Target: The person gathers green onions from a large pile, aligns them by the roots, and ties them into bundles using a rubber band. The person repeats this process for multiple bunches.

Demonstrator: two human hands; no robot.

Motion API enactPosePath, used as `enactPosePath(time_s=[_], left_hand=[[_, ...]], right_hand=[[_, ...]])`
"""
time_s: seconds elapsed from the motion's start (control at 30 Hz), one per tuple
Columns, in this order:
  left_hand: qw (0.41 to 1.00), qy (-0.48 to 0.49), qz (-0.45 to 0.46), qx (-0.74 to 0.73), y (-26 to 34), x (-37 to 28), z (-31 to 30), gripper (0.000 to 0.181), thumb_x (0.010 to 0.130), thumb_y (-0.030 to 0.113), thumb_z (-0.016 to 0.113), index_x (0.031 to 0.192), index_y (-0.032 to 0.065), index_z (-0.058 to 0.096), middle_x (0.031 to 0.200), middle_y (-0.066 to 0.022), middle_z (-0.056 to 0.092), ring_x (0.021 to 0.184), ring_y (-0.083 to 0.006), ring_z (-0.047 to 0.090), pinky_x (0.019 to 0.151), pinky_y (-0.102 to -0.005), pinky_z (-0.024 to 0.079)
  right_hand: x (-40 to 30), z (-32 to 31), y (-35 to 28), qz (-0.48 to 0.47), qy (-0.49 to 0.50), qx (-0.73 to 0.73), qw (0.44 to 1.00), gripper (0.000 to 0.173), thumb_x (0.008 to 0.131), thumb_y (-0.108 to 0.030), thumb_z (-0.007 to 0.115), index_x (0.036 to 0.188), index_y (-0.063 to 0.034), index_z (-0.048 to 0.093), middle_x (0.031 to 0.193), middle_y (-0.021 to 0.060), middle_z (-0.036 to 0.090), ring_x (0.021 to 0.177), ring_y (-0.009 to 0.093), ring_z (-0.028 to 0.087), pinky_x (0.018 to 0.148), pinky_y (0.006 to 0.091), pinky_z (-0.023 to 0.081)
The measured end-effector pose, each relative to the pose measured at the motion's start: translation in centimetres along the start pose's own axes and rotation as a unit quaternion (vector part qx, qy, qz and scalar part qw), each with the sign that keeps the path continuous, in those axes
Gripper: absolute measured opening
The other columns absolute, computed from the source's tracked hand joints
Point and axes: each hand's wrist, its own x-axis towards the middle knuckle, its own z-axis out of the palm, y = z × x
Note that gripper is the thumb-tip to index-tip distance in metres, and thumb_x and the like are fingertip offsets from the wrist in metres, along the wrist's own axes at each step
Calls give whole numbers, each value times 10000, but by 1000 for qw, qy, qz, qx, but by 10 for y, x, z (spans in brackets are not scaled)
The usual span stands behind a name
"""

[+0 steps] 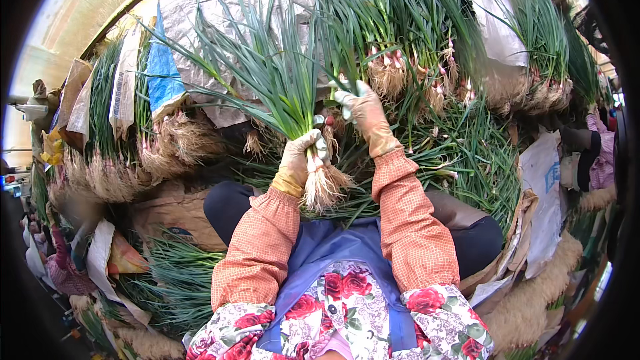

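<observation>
My gloved left hand [295, 160] grips a bunch of green garlic plants [285, 105] just above their white bulbs. The bunch's pale roots [322, 187] hang below the fist, and its long leaves fan upward. To its right, my gloved right hand [360, 107] has its fingers curled around some green leaves [345, 55]. How many leaves it holds is not clear. Between the hands hangs a reddish bulb [329, 121] with roots; whether it belongs to the leaves in my right hand is hidden.
More rooted bunches [387, 67] lie across the pile ahead, partly over grey woven sheeting [240, 5]. Loose leaves [470, 150] cover the ground at right. Another bundle [185, 275] lies at left, near a brown sack [170, 215]. Other people [600, 155] sit at both sides.
</observation>
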Motion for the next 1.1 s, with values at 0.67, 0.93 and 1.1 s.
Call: enactPosePath(time_s=[0.67,0.93,1.1], left_hand=[[968,65,17,241,13,72,35,129,876,84,621,989,23,615,799,-50,641,664,-139,611,508,-258,502],[982,75,49,166,4,56,31,215,848,-9,615,1056,-31,566,830,-93,642,698,-196,649,605,-320,582],[985,134,44,99,7,23,50,265,864,-10,608,1119,-72,568,1004,-174,675,765,-244,685,638,-347,598]], right_hand=[[20,-27,15,-87,14,-193,977,419,861,-115,647,1255,-33,529,1019,47,639,882,137,593,814,294,493],[46,-19,48,-292,80,-516,801,298,925,-276,604,1098,-33,585,800,100,663,656,206,602,603,318,517],[30,-52,19,17,25,7,1000,333,983,-335,525,1135,-43,575,795,27,656,611,99,579,473,232,471]])
